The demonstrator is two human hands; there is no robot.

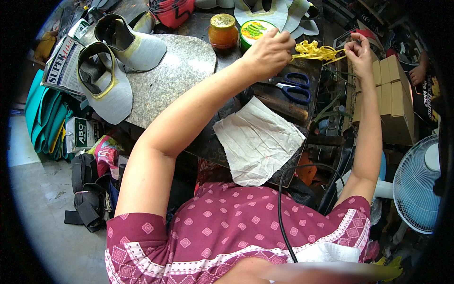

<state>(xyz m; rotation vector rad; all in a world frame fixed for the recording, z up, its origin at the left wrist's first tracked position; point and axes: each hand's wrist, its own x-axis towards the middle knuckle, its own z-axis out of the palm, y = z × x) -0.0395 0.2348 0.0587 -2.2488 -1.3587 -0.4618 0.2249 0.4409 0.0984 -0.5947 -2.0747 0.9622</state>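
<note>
Above the far right of the dark workbench, a tangled bundle of yellow cord point(314, 51) is stretched between both hands. My left hand point(270, 54) is closed at the bundle's left side, next to a round green-rimmed tub point(247, 41). To the right, my right hand point(360, 56) pinches a strand drawn out from the bundle. Scissors with blue handles point(303, 79) lie on the bench below the cord. Nearer to me is a creased white cloth point(259, 142). A jar of orange-brown stuff point(223, 35) stands left of the tub.
Grey shoe uppers point(109, 102) rest around a speckled stone slab point(175, 71) at left. More grey pieces point(279, 16) lie at the back. Cardboard boxes point(388, 94) and a blue fan point(418, 184) stand at right. A black cable point(280, 213) hangs before me. Another person's limb point(418, 74) shows far right.
</note>
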